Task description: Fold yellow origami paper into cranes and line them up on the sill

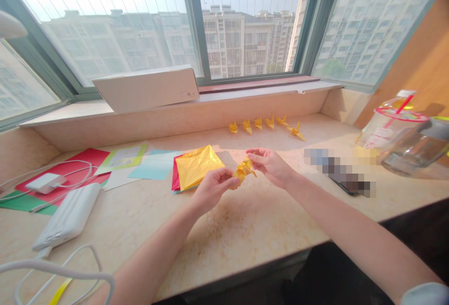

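Observation:
Between my two hands, above the stone counter, is a folded yellow paper crane. My left hand pinches its lower left side between thumb and fingers. The fingers of my right hand are closed at its upper right part, by the top edge of the paper. Just left of the crane lies a stack of gold and red foil paper. Farther back, a row of several small yellow paper cranes stands along the wall, with one crane set a little forward at the right end.
A blurred-out phone lies to the right, near a plastic cup with a straw and a glass jar. At left are a white power bank, a charger, cables and coloured paper. A white box rests on the sill.

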The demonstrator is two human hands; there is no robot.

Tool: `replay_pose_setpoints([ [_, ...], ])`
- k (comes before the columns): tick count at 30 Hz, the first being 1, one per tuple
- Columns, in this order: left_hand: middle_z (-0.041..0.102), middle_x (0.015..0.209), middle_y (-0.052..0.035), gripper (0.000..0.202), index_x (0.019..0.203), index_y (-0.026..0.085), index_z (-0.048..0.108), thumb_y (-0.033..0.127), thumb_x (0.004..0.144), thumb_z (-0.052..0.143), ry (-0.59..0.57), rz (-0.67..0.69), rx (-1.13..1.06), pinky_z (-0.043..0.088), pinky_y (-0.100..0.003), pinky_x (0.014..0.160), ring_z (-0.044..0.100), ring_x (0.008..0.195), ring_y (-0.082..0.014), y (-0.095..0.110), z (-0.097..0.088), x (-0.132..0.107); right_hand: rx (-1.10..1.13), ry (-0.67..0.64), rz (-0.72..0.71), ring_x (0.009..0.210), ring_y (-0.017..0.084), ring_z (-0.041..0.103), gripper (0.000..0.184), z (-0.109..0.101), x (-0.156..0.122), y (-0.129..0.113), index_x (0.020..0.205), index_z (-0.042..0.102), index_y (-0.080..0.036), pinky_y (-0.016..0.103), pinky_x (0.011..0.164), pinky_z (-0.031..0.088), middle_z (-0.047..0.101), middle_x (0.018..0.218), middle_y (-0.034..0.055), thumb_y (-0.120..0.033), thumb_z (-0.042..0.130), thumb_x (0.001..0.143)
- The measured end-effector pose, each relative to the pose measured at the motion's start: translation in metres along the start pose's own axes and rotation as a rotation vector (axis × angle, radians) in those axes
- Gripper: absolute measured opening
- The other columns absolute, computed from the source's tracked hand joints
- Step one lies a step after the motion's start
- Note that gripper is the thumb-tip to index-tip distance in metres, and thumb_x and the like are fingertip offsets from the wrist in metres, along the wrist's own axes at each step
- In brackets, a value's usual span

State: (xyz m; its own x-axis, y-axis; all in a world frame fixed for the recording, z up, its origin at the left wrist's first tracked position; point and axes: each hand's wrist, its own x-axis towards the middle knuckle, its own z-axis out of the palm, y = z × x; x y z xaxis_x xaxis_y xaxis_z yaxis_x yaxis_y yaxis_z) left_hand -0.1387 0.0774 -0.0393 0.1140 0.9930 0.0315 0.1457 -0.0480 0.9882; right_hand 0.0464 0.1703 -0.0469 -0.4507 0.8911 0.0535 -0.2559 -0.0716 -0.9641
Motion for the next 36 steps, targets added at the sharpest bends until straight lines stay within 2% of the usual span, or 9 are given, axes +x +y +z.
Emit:
replay_pose_setpoints([
  [11, 0.065, 0.076, -0.0016, 0.026, 0.080, 0.015, 0.069, 0.039, 0.075, 0.075, -0.072, 0.036, -0.055, 0.042, -0.026, 0.071, 0.055, 0.071, -0.0128, 0.006, 0.002, -0.003, 0.141, 0.000, 0.123, 0.048, 0.007, 0.047, 0.035, -0.002, -0.001, -0.008, 0.091, 0.067, -0.018, 0.022, 0.047, 0.038, 0.061, 0.064, -0.0036, -0.029, 0.084, 0.062],
  [14, 0.063, 0.076, -0.0016, 0.026, 0.077, 0.014, 0.068, 0.040, 0.075, 0.074, -0.076, 0.055, -0.040, 0.042, -0.026, 0.071, 0.055, 0.072, -0.0133, 0.007, 0.002, -0.004, 0.094, -0.042, 0.132, 0.050, 0.008, 0.051, 0.037, -0.001, -0.001, -0.005, 0.096, 0.065, -0.018, 0.023, 0.051, 0.041, 0.063, 0.066, -0.0026, -0.031, 0.081, 0.066],
  [16, 0.063, 0.076, -0.0019, 0.027, 0.077, 0.015, 0.067, 0.041, 0.076, 0.073, -0.064, 0.066, -0.046, 0.043, -0.027, 0.071, 0.055, 0.072, -0.0140, 0.007, 0.002, -0.004, -0.034, -0.049, 0.088, 0.057, 0.011, 0.057, 0.037, -0.001, -0.001, -0.004, 0.100, 0.064, -0.017, 0.026, 0.057, 0.045, 0.067, 0.071, 0.0003, -0.035, 0.077, 0.071],
  [21, 0.061, 0.073, -0.0022, 0.029, 0.081, 0.015, 0.067, 0.045, 0.080, 0.067, 0.133, 0.068, 0.026, 0.044, -0.027, 0.067, 0.053, 0.068, -0.0141, 0.007, 0.000, -0.003, -0.525, 0.214, -0.338, 0.090, 0.020, 0.063, 0.030, -0.001, -0.002, -0.005, 0.098, 0.066, -0.019, 0.034, 0.079, 0.048, 0.070, 0.105, 0.0089, -0.044, 0.066, 0.082],
  [24, 0.062, 0.072, -0.0020, 0.030, 0.080, 0.015, 0.068, 0.045, 0.080, 0.067, 0.212, 0.049, 0.045, 0.043, -0.025, 0.064, 0.052, 0.065, -0.0133, 0.008, 0.000, -0.002, -0.649, 0.149, -0.500, 0.092, 0.020, 0.063, 0.025, 0.002, -0.006, -0.005, 0.097, 0.068, -0.020, 0.036, 0.085, 0.046, 0.071, 0.100, 0.0069, -0.042, 0.062, 0.086],
  [27, 0.061, 0.069, -0.0013, 0.031, 0.077, 0.015, 0.068, 0.046, 0.079, 0.068, 0.195, 0.061, 0.014, 0.044, -0.025, 0.061, 0.053, 0.063, -0.0130, 0.008, 0.001, -0.003, -0.677, 0.027, -0.510, 0.091, 0.020, 0.065, 0.024, 0.006, -0.009, 0.001, 0.100, 0.069, -0.022, 0.037, 0.085, 0.046, 0.073, 0.100, 0.0058, -0.040, 0.065, 0.085],
  [30, 0.062, 0.069, -0.0015, 0.032, 0.080, 0.015, 0.067, 0.047, 0.080, 0.066, 0.196, 0.072, 0.032, 0.045, -0.026, 0.061, 0.054, 0.062, -0.0132, 0.004, 0.002, -0.003, -0.670, 0.014, -0.470, 0.090, 0.021, 0.066, 0.020, 0.008, -0.008, 0.006, 0.095, 0.071, -0.022, 0.036, 0.082, 0.046, 0.074, 0.098, 0.0052, -0.039, 0.063, 0.086],
  [33, 0.066, 0.089, -0.0057, 0.035, 0.099, 0.016, 0.065, 0.047, 0.083, 0.063, 0.313, 0.141, 0.111, 0.047, -0.026, 0.063, 0.060, 0.071, -0.0153, -0.003, 0.000, -0.001, -0.688, 0.027, -0.430, 0.088, 0.020, 0.066, 0.020, 0.008, -0.007, 0.006, 0.090, 0.072, -0.021, 0.035, 0.080, 0.046, 0.075, 0.094, 0.0046, -0.038, 0.061, 0.088],
  [36, 0.062, 0.111, -0.0088, 0.042, 0.120, 0.021, 0.058, 0.042, 0.084, 0.063, 0.397, 0.260, 0.229, 0.049, -0.027, 0.067, 0.061, 0.082, -0.0163, -0.007, -0.003, -0.001, -0.707, -0.018, -0.421, 0.087, 0.020, 0.065, 0.020, 0.007, -0.009, 0.005, 0.087, 0.072, -0.021, 0.035, 0.082, 0.047, 0.075, 0.090, 0.0042, -0.038, 0.062, 0.087],
])
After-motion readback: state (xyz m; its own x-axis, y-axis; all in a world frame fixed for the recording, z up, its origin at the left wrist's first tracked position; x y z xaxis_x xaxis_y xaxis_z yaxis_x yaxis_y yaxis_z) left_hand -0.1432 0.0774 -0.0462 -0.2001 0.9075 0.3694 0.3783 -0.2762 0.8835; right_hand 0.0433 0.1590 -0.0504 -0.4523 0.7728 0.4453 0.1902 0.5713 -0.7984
